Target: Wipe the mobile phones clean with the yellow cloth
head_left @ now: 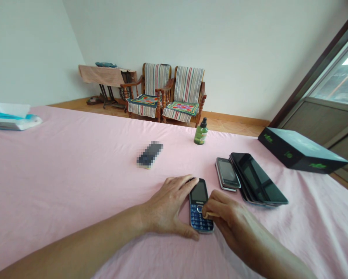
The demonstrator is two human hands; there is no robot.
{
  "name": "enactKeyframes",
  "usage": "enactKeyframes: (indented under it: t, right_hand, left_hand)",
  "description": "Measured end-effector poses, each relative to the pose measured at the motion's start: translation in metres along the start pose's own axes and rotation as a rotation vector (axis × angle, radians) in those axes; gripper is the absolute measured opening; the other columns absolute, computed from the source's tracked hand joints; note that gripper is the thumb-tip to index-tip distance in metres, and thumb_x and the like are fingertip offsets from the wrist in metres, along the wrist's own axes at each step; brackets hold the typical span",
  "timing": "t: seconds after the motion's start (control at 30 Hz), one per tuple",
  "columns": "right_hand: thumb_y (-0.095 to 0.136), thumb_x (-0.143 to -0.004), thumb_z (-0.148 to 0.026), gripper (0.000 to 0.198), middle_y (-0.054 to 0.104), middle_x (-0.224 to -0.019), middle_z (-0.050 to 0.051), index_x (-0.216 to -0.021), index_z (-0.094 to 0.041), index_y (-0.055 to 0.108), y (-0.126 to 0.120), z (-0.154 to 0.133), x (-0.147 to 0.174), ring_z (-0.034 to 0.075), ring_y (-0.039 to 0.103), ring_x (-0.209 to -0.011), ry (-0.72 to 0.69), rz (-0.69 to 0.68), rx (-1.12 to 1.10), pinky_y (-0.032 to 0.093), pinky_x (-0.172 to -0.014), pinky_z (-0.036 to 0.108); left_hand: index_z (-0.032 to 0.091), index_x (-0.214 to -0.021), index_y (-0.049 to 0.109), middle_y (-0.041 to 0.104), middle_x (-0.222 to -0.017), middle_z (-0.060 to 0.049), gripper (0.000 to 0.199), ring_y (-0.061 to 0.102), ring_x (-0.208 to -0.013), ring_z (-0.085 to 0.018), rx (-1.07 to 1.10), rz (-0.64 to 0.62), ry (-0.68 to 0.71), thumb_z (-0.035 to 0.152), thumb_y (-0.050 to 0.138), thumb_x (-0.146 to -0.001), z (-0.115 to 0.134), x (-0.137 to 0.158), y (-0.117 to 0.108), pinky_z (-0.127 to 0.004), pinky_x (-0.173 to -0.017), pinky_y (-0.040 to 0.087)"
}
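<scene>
A keypad mobile phone (199,192) lies face up on the pink cloth, its dark screen at the far end and blue keys nearer me. My left hand (169,205) grips it from the left, with fingers at the top edge and thumb at the lower edge. Over the right side of the keys, my right hand (226,209) is closed in a pinch. A small tan piece (211,214) sticks out of that pinch against the keypad; its kind is hard to make out.
Right of my hands lie a small stack of phones (228,173) and black tablets (259,178). Behind them is a black box (302,149). A green spray bottle (201,132) stands farther back, a blurred-out phone-like object (149,155) left of it. Tissues (11,118) lie far left.
</scene>
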State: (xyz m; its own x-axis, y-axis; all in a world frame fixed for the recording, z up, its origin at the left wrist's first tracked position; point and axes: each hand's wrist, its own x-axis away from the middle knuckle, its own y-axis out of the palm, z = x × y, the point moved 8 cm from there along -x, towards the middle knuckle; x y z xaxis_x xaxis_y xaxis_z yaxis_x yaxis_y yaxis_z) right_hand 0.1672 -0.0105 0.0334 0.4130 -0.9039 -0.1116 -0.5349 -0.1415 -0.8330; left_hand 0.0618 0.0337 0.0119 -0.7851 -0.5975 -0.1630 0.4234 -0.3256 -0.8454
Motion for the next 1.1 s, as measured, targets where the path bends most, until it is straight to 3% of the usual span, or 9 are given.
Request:
enactKeyframes:
  t: [0.3, 0.8, 1.1]
  right_hand:
    - [0.042, -0.091, -0.003, 0.026, 0.056, -0.086, 0.004, -0.084, -0.017, 0.062, 0.003, 0.001, -0.005, 0.017, 0.054, -0.078, -0.044, 0.118, -0.166, 0.042, -0.067, 0.028]
    - [0.042, -0.091, -0.004, 0.026, 0.052, -0.08, 0.002, -0.075, -0.018, 0.057, 0.008, 0.014, -0.002, 0.016, 0.055, -0.072, 0.043, 0.113, -0.107, 0.04, -0.063, 0.029]
    - [0.044, -0.084, 0.001, 0.026, 0.052, -0.076, 0.001, -0.07, -0.018, 0.055, 0.006, 0.011, 0.007, 0.015, 0.055, -0.068, 0.051, 0.082, -0.096, 0.035, -0.057, 0.027]
  left_hand:
    - [0.016, -0.147, 0.029, 0.032, -0.152, -0.016, 0.111, 0.032, -0.138, -0.034, -0.021, 0.003, -0.014, 0.064, 0.077, -0.06, -0.001, -0.001, 0.0, -0.049, -0.112, 0.027]
    - [0.017, -0.148, 0.027, 0.031, -0.152, -0.017, 0.112, 0.031, -0.138, -0.036, -0.007, -0.016, -0.024, 0.064, 0.078, -0.06, 0.0, 0.0, 0.0, -0.05, -0.112, 0.026]
    - [0.02, -0.148, 0.026, 0.032, -0.152, -0.016, 0.111, 0.032, -0.137, -0.036, 0.015, -0.001, -0.014, 0.063, 0.078, -0.06, 0.001, 0.0, -0.002, -0.051, -0.111, 0.026]
